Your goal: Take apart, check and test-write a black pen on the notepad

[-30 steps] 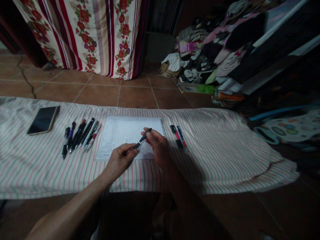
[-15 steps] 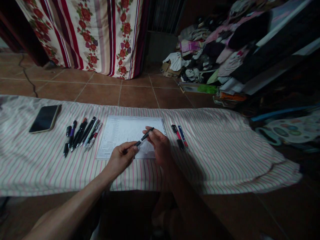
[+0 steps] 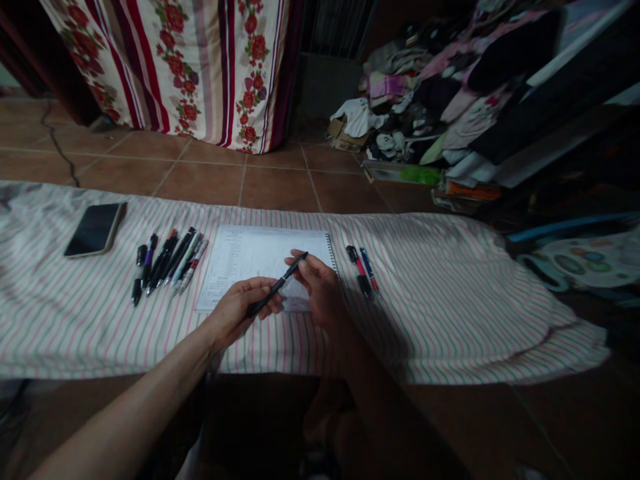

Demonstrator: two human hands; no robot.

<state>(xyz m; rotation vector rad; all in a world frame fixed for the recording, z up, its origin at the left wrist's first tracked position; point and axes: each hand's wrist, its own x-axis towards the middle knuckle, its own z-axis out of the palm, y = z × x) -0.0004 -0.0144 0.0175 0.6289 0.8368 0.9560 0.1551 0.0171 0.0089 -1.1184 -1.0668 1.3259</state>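
A black pen [image 3: 278,285] with a light ring near its middle is held slantwise between both hands. My left hand [image 3: 245,303] is closed around its lower, thicker part. My right hand [image 3: 319,283] pinches the upper part near the pointed end. Below the hands lies a spiral-bound notebook [image 3: 250,250], its page partly covered by them. To the notebook's left rests a group of several pens [image 3: 173,260]. On its right are a red and black pen [image 3: 359,270] and a blue and red pen [image 3: 369,270], side by side.
A smartphone [image 3: 95,230] lies at the left on the striped cloth [image 3: 450,300]. Beyond the cloth are a tiled floor [image 3: 200,177] and a floral curtain [image 3: 210,73]. Piled clothes [image 3: 400,120] and a cardboard box [image 3: 345,137] fill the back right.
The pen's two parts, apart before with a pale gap between them, now form one continuous length. My left hand has turned, and more of the pen's lower part shows across its fingers.
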